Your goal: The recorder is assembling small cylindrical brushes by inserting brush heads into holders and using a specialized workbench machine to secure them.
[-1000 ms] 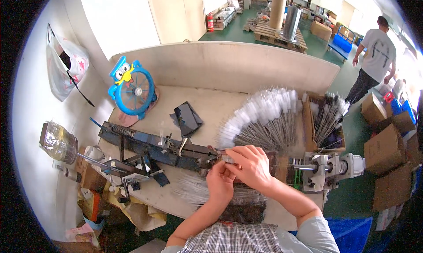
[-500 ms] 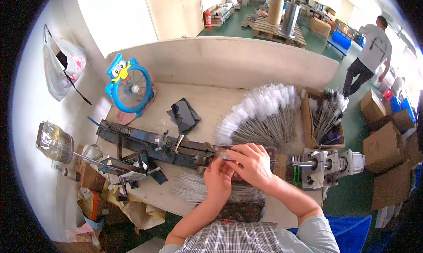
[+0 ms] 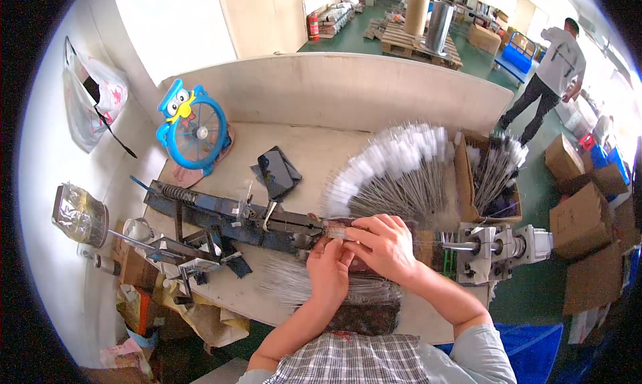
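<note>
My left hand (image 3: pixel 328 270) and my right hand (image 3: pixel 382 249) meet at the right end of a long dark metal rail (image 3: pixel 267 227) on the bench. Both are closed, fingertips pinched together around a small pale piece (image 3: pixel 336 231), too small to name. A thin wire seems to run from beside my right hand toward the metal spindle unit (image 3: pixel 495 248) at the right. Below my left hand lies a bundle of thin loose wires (image 3: pixel 287 281). White-tipped wire brushes (image 3: pixel 394 176) fan out beyond my hands.
An open cardboard box (image 3: pixel 491 183) of dark and white brushes stands at the right. A blue cartoon-figure fan (image 3: pixel 198 135) and a black phone-like slab (image 3: pixel 277 172) are on the bench. A black lever frame (image 3: pixel 190 250) sits at the left. Far right, a person (image 3: pixel 552 76) stands near stacked boxes.
The pale piece at my fingertips shows more now; my hands have barely moved. The person at the far right has shifted slightly left, and one arm is bent now.
</note>
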### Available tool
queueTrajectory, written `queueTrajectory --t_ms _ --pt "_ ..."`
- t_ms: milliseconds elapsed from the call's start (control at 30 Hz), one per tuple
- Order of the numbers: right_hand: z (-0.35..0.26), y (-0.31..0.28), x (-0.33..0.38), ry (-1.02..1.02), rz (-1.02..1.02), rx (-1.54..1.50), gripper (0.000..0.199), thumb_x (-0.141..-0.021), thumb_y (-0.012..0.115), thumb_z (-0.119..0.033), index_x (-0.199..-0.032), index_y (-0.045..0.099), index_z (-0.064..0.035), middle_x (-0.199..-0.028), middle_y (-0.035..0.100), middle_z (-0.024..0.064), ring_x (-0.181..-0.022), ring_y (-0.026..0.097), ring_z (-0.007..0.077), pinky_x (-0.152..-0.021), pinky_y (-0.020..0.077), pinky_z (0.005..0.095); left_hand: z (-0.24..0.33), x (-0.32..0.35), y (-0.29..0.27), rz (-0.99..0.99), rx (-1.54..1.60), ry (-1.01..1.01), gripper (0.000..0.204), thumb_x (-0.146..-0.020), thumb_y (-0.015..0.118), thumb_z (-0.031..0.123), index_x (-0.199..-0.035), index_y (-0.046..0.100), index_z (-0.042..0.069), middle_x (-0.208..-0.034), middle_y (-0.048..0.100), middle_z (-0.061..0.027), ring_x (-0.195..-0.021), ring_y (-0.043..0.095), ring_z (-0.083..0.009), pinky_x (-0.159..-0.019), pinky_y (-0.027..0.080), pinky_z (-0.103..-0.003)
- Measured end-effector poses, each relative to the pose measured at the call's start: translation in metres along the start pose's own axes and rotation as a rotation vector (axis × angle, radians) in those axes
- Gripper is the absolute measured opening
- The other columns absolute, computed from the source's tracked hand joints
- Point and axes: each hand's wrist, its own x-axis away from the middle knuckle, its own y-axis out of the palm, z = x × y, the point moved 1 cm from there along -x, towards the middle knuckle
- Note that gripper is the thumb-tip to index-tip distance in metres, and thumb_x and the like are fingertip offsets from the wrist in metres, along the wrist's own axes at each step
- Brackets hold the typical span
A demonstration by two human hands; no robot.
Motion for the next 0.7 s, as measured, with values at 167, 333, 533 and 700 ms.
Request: queueTrajectory --t_ms 167,333,533,700 --pt "-0.0003 0.0006 0.0001 -0.025 0.001 0.013 0.023 -0.066 0.072 -0.020 -0.087 0.068 -0.0127 -0.092 0.063 0.0005 -0.080 0.058 0.0178 -0.071 0.0434 0.0322 0.0008 0.0029 0.0024 0.013 0.004 -0.006 0.013 -0.086 0.053 0.001 -0.099 0.054 0.000 -0.094 0.061 -0.0085 -0.082 0.061 -0.0169 -0.075 0.052 -0.028" --pt "-0.0011 0.0015 -0.0023 -0.020 -0.003 0.002 0.024 -0.066 0.072 -0.019 -0.089 0.068 -0.0128 -0.093 0.063 0.0009 -0.080 0.058 0.0180 -0.071 0.0436 0.0324 -0.0003 0.0004 0.0013 -0.030 0.012 0.004 0.013 -0.087 0.053 0.003 -0.099 0.054 0.000 -0.094 0.061 -0.0078 -0.081 0.062 -0.0159 -0.074 0.051 -0.027" --pt "-0.0011 0.0040 -0.0033 -0.040 -0.022 0.008 0.024 -0.066 0.072 -0.019 -0.089 0.068 -0.0126 -0.093 0.063 0.0011 -0.080 0.059 0.0182 -0.071 0.0439 0.0322 -0.0004 0.0014 0.0007 0.009 0.036 0.004 0.011 -0.087 0.053 0.005 -0.097 0.055 0.001 -0.091 0.061 -0.0067 -0.079 0.061 -0.0153 -0.071 0.051 -0.026" --pt "-0.0022 0.0007 -0.0025 -0.030 -0.012 0.002 0.024 -0.066 0.072 -0.020 -0.088 0.068 -0.0123 -0.092 0.063 0.0011 -0.079 0.059 0.0180 -0.070 0.0440 0.0325 0.0009 0.0020 0.0011 0.014 0.046 -0.019 0.010 -0.087 0.053 0.004 -0.096 0.056 0.003 -0.091 0.061 -0.0055 -0.079 0.061 -0.0143 -0.071 0.050 -0.027"
